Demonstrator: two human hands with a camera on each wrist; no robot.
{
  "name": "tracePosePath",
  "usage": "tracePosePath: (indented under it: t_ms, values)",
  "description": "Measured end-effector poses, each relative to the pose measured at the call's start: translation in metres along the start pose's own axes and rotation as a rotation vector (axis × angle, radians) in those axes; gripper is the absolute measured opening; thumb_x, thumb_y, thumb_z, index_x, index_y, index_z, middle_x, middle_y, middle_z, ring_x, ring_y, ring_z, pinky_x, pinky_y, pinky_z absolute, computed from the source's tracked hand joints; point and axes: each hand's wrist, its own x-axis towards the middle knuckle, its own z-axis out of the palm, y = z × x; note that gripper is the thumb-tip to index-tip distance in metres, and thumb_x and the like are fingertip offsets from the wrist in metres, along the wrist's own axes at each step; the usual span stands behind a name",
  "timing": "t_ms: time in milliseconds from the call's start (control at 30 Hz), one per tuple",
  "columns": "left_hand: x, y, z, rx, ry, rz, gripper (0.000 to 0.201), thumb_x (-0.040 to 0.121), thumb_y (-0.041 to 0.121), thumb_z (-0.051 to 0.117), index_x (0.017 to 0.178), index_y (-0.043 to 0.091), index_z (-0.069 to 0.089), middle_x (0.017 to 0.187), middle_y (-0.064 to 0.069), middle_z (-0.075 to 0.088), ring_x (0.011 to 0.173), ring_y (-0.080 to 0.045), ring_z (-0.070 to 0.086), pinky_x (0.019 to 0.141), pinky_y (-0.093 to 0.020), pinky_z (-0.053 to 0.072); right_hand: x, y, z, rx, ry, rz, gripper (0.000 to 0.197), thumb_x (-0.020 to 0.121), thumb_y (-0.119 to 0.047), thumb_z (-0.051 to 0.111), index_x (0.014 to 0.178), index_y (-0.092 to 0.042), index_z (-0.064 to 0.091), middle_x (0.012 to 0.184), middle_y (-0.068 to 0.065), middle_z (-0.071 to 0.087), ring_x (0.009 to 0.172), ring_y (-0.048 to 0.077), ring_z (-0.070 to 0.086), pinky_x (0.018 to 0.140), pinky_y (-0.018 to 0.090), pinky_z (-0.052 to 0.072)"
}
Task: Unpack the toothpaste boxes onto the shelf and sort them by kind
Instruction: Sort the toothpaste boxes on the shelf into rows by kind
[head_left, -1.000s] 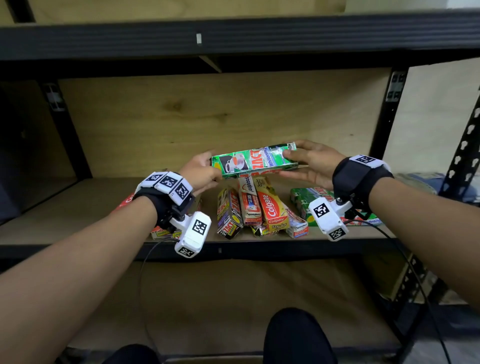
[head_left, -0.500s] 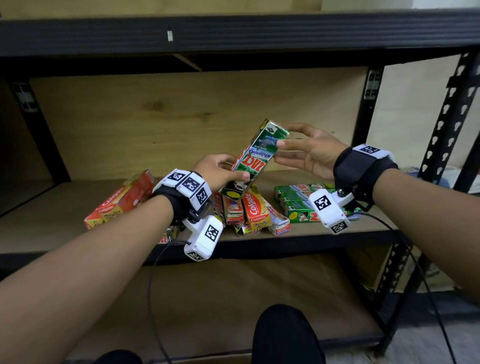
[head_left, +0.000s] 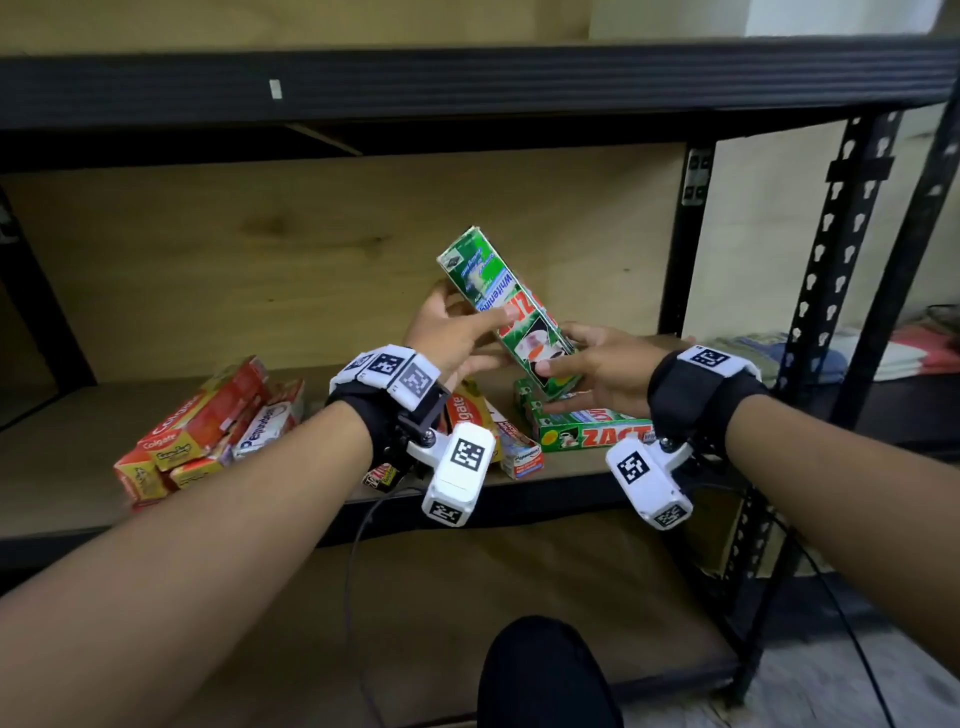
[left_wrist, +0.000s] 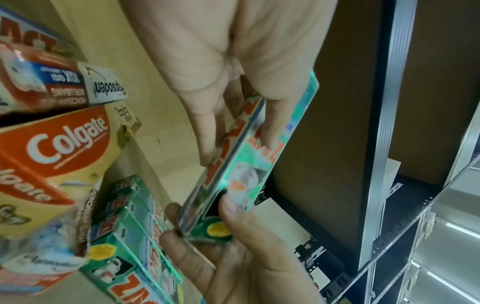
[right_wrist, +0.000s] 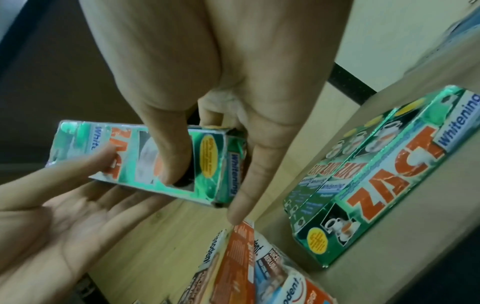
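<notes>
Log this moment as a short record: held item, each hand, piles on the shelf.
held item: green Zact box, tilted, top end up and to the left, above the shelf
left hand: thumb and fingers pinch the box's middle
right hand: grips the box's lower end
green pile: Zact boxes lying on the shelf under the right hand
centre pile: Colgate and Pepsodent boxes, mixed
left pile: red Colgate and Pepsodent boxes, leaning on one another

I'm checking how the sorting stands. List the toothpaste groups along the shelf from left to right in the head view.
Colgate and Pepsodent pile → Colgate box behind the left hand → held green Zact box → stack of Zact boxes under the right hand.
</notes>
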Motion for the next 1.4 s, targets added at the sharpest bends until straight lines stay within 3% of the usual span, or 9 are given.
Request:
tracePosePath:
  t_ms: [133, 233, 300, 400, 533, 667, 867, 1100, 1400]
  values:
    - [0.005, 0.013, -0.013, -0.023, -0.011, 0.130, 0.092, 0.069, -0.016, 0.076, 0.137, 0.032, 0.038, 0.133, -0.010, 0.050, 0.108, -0.032, 0.066, 0.078, -0.054, 0.058, -0.010, 0.002, -0.019, 0.071, 0.078, -0.012, 0.059, 0.082, 0.002, 0.072, 0.132, -0.023, 0.052, 0.122, 0.014, 0.063, 0.105, 0.040, 0.065, 0.087, 0.055, 0.054]
    - [0.006, 0.018, -0.025, 0.350, -0.091, 0.158, 0.113, 0.059, -0.004, 0.086, 0.142, 0.047, 0.030, 0.146, -0.003, 0.039, 0.124, -0.028, 0.053, 0.084, -0.051, 0.057, -0.019, 0.001, -0.034, 0.020, 0.105, -0.040, 0.061, 0.080, -0.002, 0.075, 0.132, -0.024, 0.052, 0.121, 0.018, 0.062, 0.104, 0.040, 0.066, 0.091, 0.051, 0.054]
    - [0.004, 0.015, -0.027, 0.594, -0.098, 0.179, 0.107, 0.060, 0.003, 0.088, 0.144, 0.042, 0.032, 0.147, 0.002, 0.040, 0.124, -0.021, 0.052, 0.087, -0.044, 0.058, -0.024, 0.000, -0.041, -0.130, 0.122, -0.033, 0.069, 0.075, 0.001, 0.078, 0.134, -0.021, 0.049, 0.119, 0.018, 0.059, 0.102, 0.035, 0.067, 0.089, 0.045, 0.056]
    - [0.002, 0.006, -0.020, 0.682, -0.064, 0.183, 0.087, 0.066, 0.007, 0.086, 0.138, 0.035, 0.046, 0.135, 0.006, 0.050, 0.112, -0.018, 0.059, 0.084, -0.039, 0.059, -0.030, 0.000, -0.049, -0.379, 0.188, -0.030, 0.066, 0.073, 0.003, 0.079, 0.130, -0.012, 0.049, 0.110, 0.017, 0.064, 0.090, 0.030, 0.070, 0.080, 0.042, 0.060]
    - [-0.001, -0.006, -0.008, 0.829, -0.122, 0.125, 0.068, 0.069, 0.010, 0.086, 0.128, 0.028, 0.057, 0.113, 0.008, 0.061, 0.092, -0.015, 0.066, 0.068, -0.028, 0.059, -0.037, -0.002, -0.068, -0.794, 0.266, -0.031, 0.055, 0.069, -0.024, 0.087, 0.115, -0.024, 0.056, 0.097, -0.004, 0.069, 0.078, 0.013, 0.071, 0.061, 0.024, 0.058]
    - [-0.001, -0.020, 0.006, 1.114, -0.178, 0.145, 0.061, 0.064, 0.030, 0.089, 0.119, 0.026, 0.063, 0.112, 0.009, 0.065, 0.098, -0.012, 0.062, 0.076, -0.029, 0.052, -0.042, -0.001, -0.087, -1.201, 0.282, 0.036, 0.054, 0.065, -0.050, 0.084, 0.110, -0.029, 0.062, 0.098, -0.014, 0.066, 0.090, 0.009, 0.062, 0.085, 0.033, 0.050]
    - [-0.002, -0.044, 0.029, 1.388, -0.353, 0.112, 0.065, 0.069, 0.040, 0.085, 0.126, 0.026, 0.058, 0.126, 0.003, 0.061, 0.105, -0.015, 0.058, 0.086, -0.029, 0.051, -0.050, 0.009, -0.103, -1.392, 0.216, 0.114, 0.057, 0.070, -0.046, 0.081, 0.119, -0.026, 0.059, 0.103, -0.007, 0.068, 0.086, 0.011, 0.064, 0.061, 0.021, 0.040]
    - [0.000, -0.076, 0.048, 1.571, -0.451, 0.127, 0.066, 0.076, 0.047, 0.078, 0.130, 0.017, 0.056, 0.130, -0.002, 0.059, 0.116, -0.019, 0.056, 0.085, -0.025, 0.042, -0.045, 0.030, -0.114, -1.490, 0.140, 0.221, 0.061, 0.077, -0.041, 0.077, 0.131, -0.021, 0.056, 0.127, 0.000, 0.056, 0.114, 0.021, 0.052, 0.091, 0.031, 0.040]
    - [0.009, -0.089, 0.052, 1.661, -0.438, 0.090, 0.063, 0.074, 0.045, 0.080, 0.128, 0.022, 0.056, 0.131, -0.005, 0.050, 0.120, -0.022, 0.048, 0.093, -0.033, 0.043, -0.044, 0.051, -0.119, -1.391, 0.197, 0.171, 0.073, 0.073, -0.028, 0.083, 0.137, -0.031, 0.047, 0.134, -0.002, 0.052, 0.118, 0.019, 0.051, 0.085, 0.026, 0.040]
